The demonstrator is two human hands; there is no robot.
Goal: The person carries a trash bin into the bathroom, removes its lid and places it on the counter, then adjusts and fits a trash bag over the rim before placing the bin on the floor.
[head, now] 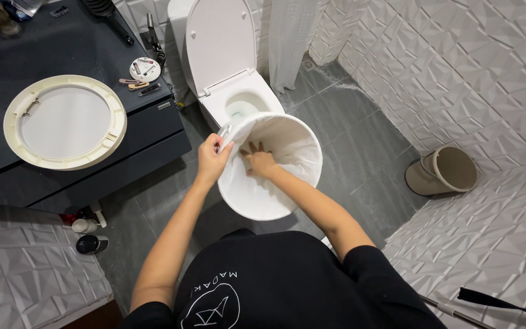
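A round white bin (pixel 257 204) lined with a white plastic bag (pixel 290 143) is tilted toward me above the grey floor, in front of the toilet. My left hand (pixel 212 157) pinches the bag's edge at the bin's left rim. My right hand (pixel 258 162) is inside the bin, fingers spread flat against the liner.
An open white toilet (pixel 226 73) stands just behind the bin. A dark counter (pixel 62 55) at left carries a cream round lid ring (pixel 65 122) and small items. A beige bin (pixel 442 172) lies against the right tiled wall. Bottles (pixel 89 234) stand on the floor at left.
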